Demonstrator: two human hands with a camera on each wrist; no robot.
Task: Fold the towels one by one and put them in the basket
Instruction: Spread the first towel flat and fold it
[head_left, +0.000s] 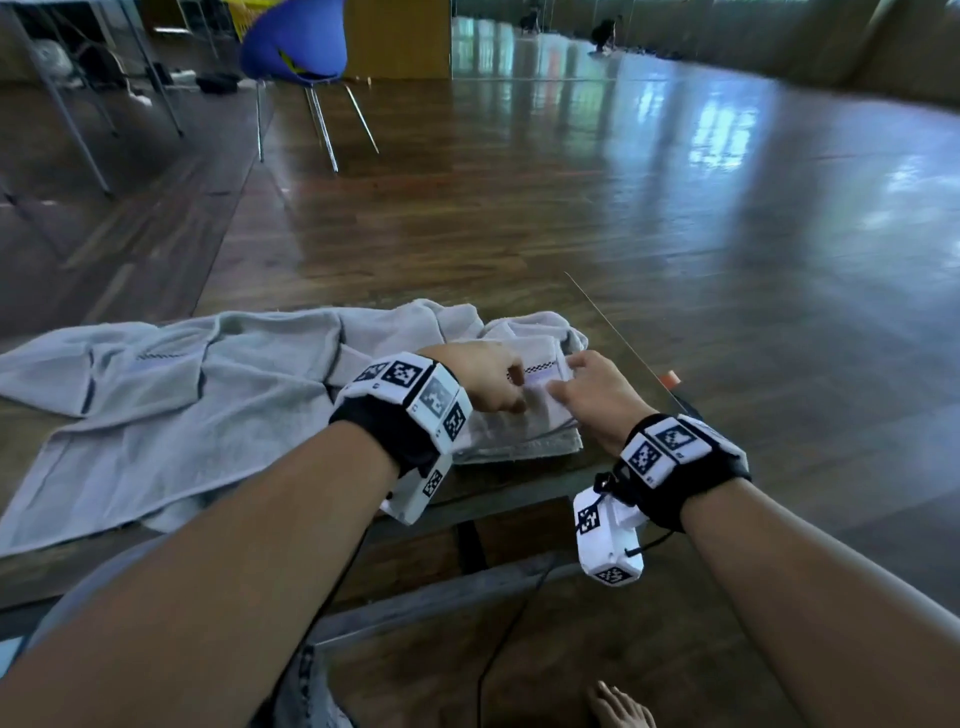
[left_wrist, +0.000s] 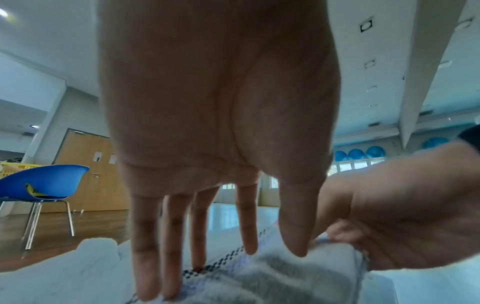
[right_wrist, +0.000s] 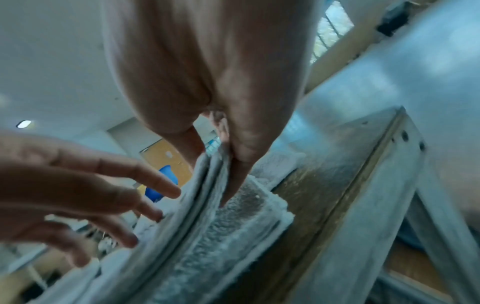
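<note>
Clearly these towels are soft, light terry that sags and slides on itself, so I judge they need a hold at edges and corners, not in the middle.

Starting at the left edge of the table (head_left: 498, 506), a large grey towel (head_left: 156, 415) lies spread and rumpled, its near hem reaching the table's front edge. It is untouched, and I would take it by two corners when its turn comes.

Moving right, my left hand (head_left: 480, 376) lies on the folded towel (head_left: 524, 439), which sits near the table's front right corner. In the left wrist view the fingers (left_wrist: 145, 257) are straight and press down beside the checked woven band; nothing is curled round the cloth, so this hand only pins it flat.

Just beside it, my right hand (head_left: 589, 389) pinches the stacked layers at the folded edge: in the right wrist view the thumb and fingers (right_wrist: 241, 168) close on several plies. I think that is the right place, since a pinch through all layers keeps the soft stack from fanning apart when lifted.

Behind the folded towel another rumpled towel (head_left: 519, 325) lies toward the far edge.

As for containers, no basket is surely in view; something yellow behind the blue chair (head_left: 296, 41) may be one, but I cannot tell what it is or whether it holds anything.
</note>
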